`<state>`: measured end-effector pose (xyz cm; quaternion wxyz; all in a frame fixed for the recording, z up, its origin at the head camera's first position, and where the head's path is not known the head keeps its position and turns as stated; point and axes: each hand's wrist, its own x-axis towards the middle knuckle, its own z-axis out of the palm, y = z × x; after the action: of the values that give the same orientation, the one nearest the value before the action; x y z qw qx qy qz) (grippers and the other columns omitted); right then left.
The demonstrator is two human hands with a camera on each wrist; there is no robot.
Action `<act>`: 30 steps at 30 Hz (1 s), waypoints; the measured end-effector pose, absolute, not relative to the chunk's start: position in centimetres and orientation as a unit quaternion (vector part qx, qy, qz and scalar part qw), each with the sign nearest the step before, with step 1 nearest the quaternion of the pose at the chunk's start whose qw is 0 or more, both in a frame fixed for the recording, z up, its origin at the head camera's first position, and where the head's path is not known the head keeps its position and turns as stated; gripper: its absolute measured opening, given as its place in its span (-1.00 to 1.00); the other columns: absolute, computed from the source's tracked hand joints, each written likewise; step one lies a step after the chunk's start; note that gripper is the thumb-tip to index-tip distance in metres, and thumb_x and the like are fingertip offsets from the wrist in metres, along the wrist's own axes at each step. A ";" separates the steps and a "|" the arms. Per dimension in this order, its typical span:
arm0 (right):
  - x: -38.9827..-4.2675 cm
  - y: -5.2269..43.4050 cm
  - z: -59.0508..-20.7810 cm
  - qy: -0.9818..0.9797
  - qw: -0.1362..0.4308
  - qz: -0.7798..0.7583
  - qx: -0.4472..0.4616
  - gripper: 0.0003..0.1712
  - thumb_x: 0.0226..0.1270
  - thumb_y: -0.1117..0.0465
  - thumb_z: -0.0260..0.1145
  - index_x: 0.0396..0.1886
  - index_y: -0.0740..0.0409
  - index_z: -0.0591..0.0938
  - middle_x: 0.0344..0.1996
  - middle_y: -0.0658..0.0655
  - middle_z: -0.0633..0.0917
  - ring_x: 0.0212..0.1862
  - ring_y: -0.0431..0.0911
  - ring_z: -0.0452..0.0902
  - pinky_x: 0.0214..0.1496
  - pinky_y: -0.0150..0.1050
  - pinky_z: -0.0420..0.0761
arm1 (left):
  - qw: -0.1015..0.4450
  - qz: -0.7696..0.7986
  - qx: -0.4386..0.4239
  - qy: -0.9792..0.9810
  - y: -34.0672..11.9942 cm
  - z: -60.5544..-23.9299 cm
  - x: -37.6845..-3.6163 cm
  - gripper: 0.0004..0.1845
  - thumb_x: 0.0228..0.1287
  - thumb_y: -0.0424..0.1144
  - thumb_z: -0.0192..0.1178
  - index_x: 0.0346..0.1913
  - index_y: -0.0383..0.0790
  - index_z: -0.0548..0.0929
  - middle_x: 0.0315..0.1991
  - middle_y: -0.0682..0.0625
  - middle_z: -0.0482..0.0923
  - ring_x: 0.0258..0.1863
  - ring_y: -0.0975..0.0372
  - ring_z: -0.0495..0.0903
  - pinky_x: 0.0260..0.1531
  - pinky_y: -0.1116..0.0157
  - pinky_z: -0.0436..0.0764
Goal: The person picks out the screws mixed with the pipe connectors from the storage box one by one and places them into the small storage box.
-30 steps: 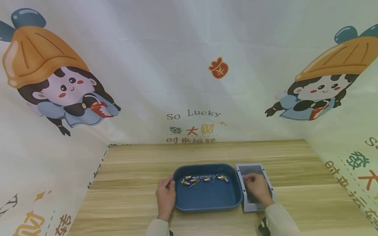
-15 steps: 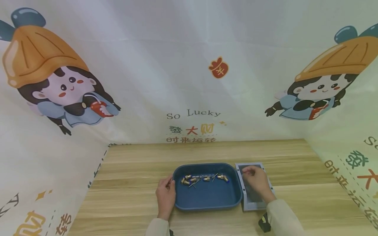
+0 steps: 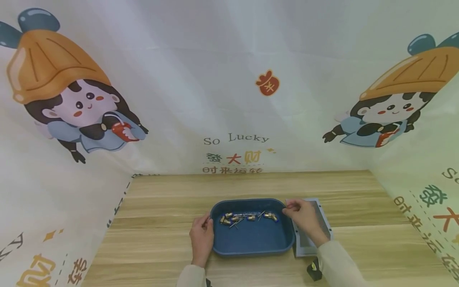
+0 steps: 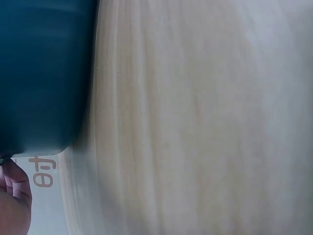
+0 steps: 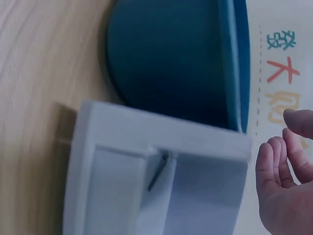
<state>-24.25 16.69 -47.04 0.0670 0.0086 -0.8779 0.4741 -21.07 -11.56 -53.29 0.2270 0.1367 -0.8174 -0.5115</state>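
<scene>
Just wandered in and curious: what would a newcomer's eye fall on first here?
Probably the two big orange-hatted cartoon figures, left and right on the pale backdrop. Next, the blue tray on the wooden table, brass-coloured fittings towards its far side. The left hand grips its left rim, the right hand is near its far right corner, and a grey box stands to the tray's right.

The right hand [image 3: 305,219], over the grey box [image 3: 305,250] a second earlier, had risen within half a second and then shifted left, bringing its fingertips over the right rim of the blue tray [image 3: 252,255]. It now covered the box's upper left corner. The right sleeve [image 3: 337,263] and the black wrist device [image 3: 314,271] had moved left too.
</scene>
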 end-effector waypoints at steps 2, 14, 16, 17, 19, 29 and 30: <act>-24.3 16.3 -47.4 -0.875 0.068 0.479 0.014 -0.83 0.04 0.43 0.39 -0.31 0.37 0.66 -0.40 0.20 0.70 -0.38 -0.17 0.58 -0.32 -0.45 0.54 | 0.225 -0.511 0.138 -0.818 -11.5 -53.3 -21.1 -0.78 0.20 -0.47 0.19 -0.09 -0.42 0.67 -0.31 -0.14 0.56 -0.31 0.17 0.54 -0.35 0.40 0.52; -24.4 14.4 -48.3 -0.855 0.066 0.512 0.045 -0.82 -0.01 0.50 0.39 -0.34 0.41 0.66 -0.43 0.26 0.72 -0.41 -0.09 0.66 -0.36 -0.44 0.57 | 0.227 -0.516 0.142 -0.813 -11.4 -53.1 -20.9 -0.78 0.20 -0.48 0.19 -0.09 -0.43 0.67 -0.33 -0.13 0.55 -0.32 0.19 0.51 -0.36 0.41 0.50; -24.4 14.1 -48.4 -0.855 0.059 0.514 0.044 -0.82 -0.01 0.51 0.38 -0.32 0.42 0.66 -0.43 0.26 0.72 -0.41 -0.08 0.66 -0.37 -0.44 0.57 | 0.228 -0.515 0.142 -0.814 -11.4 -53.1 -20.9 -0.78 0.19 -0.49 0.19 -0.10 -0.43 0.68 -0.33 -0.13 0.55 -0.32 0.19 0.52 -0.36 0.40 0.50; -24.4 13.9 -48.4 -0.855 0.056 0.514 0.042 -0.81 -0.01 0.51 0.38 -0.32 0.43 0.66 -0.43 0.25 0.72 -0.41 -0.07 0.66 -0.38 -0.43 0.57 | 0.228 -0.515 0.143 -0.814 -11.4 -53.1 -20.9 -0.78 0.19 -0.49 0.19 -0.10 -0.43 0.68 -0.33 -0.13 0.55 -0.32 0.19 0.52 -0.35 0.40 0.51; -24.3 13.6 -48.5 -0.855 0.048 0.515 0.039 -0.80 -0.01 0.51 0.37 -0.31 0.42 0.66 -0.42 0.24 0.71 -0.40 -0.08 0.65 -0.39 -0.43 0.56 | 0.229 -0.512 0.142 -0.815 -11.4 -53.0 -20.9 -0.78 0.20 -0.49 0.19 -0.10 -0.43 0.68 -0.33 -0.13 0.56 -0.32 0.18 0.52 -0.35 0.40 0.51; -23.8 11.6 -49.0 -0.850 0.034 0.524 0.034 -0.83 -0.04 0.50 0.38 -0.35 0.38 0.67 -0.47 0.18 0.71 -0.42 -0.12 0.63 -0.40 -0.42 0.54 | 0.231 -0.515 0.140 -0.813 -11.5 -53.0 -20.9 -0.79 0.19 -0.48 0.19 -0.11 -0.44 0.68 -0.35 -0.13 0.56 -0.33 0.19 0.53 -0.36 0.40 0.52; -23.9 11.5 -49.1 -0.852 0.034 0.520 0.036 -0.83 -0.04 0.50 0.39 -0.36 0.37 0.67 -0.47 0.18 0.71 -0.43 -0.12 0.62 -0.40 -0.41 0.55 | 0.230 -0.515 0.140 -0.813 -11.5 -53.0 -20.9 -0.79 0.19 -0.48 0.20 -0.11 -0.43 0.68 -0.35 -0.13 0.56 -0.33 0.18 0.53 -0.36 0.40 0.52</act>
<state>-23.86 11.52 -49.10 0.0344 0.0361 -0.8524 0.5204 -20.89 -11.54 -52.98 0.2303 0.1401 -0.8134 -0.5154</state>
